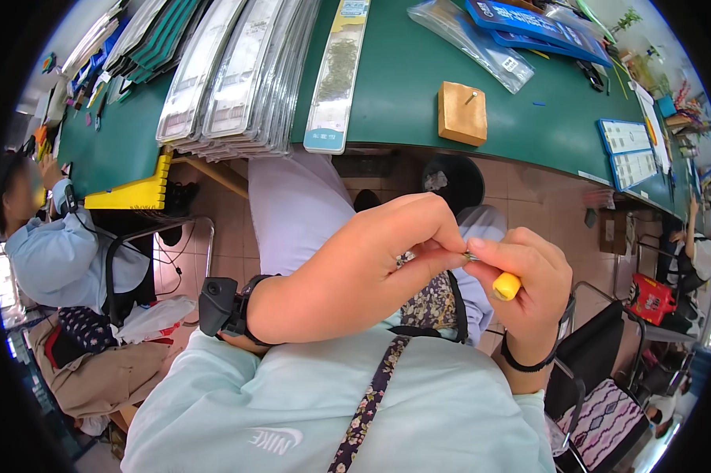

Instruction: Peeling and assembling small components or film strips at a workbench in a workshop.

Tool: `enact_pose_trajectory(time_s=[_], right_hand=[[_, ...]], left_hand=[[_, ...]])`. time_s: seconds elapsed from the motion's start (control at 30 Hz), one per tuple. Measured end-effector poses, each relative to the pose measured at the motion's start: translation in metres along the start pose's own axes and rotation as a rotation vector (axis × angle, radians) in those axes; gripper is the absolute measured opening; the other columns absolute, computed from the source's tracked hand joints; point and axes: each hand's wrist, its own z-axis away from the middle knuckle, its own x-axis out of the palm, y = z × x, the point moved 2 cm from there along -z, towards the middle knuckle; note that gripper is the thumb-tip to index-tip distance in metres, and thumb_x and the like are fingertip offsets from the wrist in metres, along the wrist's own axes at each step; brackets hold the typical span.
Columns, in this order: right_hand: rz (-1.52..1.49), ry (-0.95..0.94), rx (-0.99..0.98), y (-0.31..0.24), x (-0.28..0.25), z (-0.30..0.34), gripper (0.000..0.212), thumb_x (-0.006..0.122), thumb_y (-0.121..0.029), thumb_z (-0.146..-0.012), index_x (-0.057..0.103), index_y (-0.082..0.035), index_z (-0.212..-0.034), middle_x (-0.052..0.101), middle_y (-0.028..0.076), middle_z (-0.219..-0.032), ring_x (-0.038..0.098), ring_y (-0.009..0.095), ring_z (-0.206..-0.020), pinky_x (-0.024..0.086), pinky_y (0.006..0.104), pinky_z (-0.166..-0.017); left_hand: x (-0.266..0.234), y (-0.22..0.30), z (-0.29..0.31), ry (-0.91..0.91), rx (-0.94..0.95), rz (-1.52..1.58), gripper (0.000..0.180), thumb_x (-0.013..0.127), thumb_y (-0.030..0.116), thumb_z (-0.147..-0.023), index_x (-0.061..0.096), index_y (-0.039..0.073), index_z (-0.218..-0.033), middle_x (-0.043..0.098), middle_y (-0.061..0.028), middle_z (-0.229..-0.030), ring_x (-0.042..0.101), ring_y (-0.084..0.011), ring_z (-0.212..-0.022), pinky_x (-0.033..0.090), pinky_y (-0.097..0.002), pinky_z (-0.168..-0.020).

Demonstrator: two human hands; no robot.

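Over my lap, my left hand (pixel 402 236) and my right hand (pixel 525 276) meet at the fingertips. The right one is closed round a small tool with a yellow handle (pixel 506 286), whose round butt end sticks out below the fingers. My left thumb and forefinger are pinched together against the right fingertips. A tiny metallic bit (pixel 470 256) shows between the two hands. What the left fingers hold is too small and too covered to make out. A wooden block (pixel 462 115) with a metal pin standing in it sits on the green table beyond my hands.
On the green table (pixel 402 94), stacked long clear plastic packs (pixel 229 79) stand at the left, beside one printed long pack (pixel 336 87). Plastic sleeves (pixel 473 43) lie at the back right. A black bin (pixel 453 181) is under the edge. Another person (pixel 79 244) sits at the left.
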Motion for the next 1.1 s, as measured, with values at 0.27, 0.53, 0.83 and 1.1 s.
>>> enact_pose_trajectory(time_s=[0.27,0.53,0.83,1.1], right_hand=[[0.016,-0.046,-0.042,0.000,-0.004,0.001,0.030,0.074,-0.009,-0.061,0.064,-0.008,-0.089,0.044,0.003,-0.054,0.043,0.017,-0.044,0.030,0.0260,-0.039],[-0.015,-0.049,-0.083,0.000,-0.005,0.003,0.028,0.074,-0.011,-0.061,0.064,-0.008,-0.087,0.042,0.003,-0.052,0.041,0.017,-0.042,0.027,0.0262,-0.038],[-0.075,-0.006,-0.103,-0.002,-0.003,0.008,0.024,0.071,-0.010,-0.062,0.064,-0.007,-0.085,0.045,0.002,-0.050,0.042,0.017,-0.039,0.028,0.0254,-0.038],[-0.105,0.019,-0.100,-0.003,0.001,0.008,0.022,0.071,-0.009,-0.063,0.060,-0.007,-0.081,0.047,0.003,-0.051,0.044,0.018,-0.040,0.030,0.0258,-0.039]], left_hand=[[-0.001,0.009,-0.002,-0.053,-0.104,-0.100,0.009,0.056,-0.005,-0.080,0.052,-0.002,-0.087,0.053,-0.0072,-0.086,0.054,-0.0140,-0.078,0.044,-0.0244,-0.068],[0.001,0.001,0.001,-0.082,-0.219,0.092,0.008,0.056,-0.002,-0.082,0.052,-0.002,-0.089,0.054,-0.0060,-0.088,0.055,-0.0110,-0.082,0.045,-0.0241,-0.074],[0.006,-0.008,0.003,-0.189,-0.422,0.584,0.012,0.059,-0.002,-0.080,0.052,-0.001,-0.090,0.056,-0.0050,-0.090,0.055,-0.0104,-0.085,0.044,-0.0236,-0.077],[0.005,-0.008,0.003,-0.179,-0.417,0.624,0.014,0.059,-0.001,-0.080,0.053,-0.002,-0.093,0.057,-0.0059,-0.089,0.057,-0.0116,-0.082,0.046,-0.0245,-0.075]])
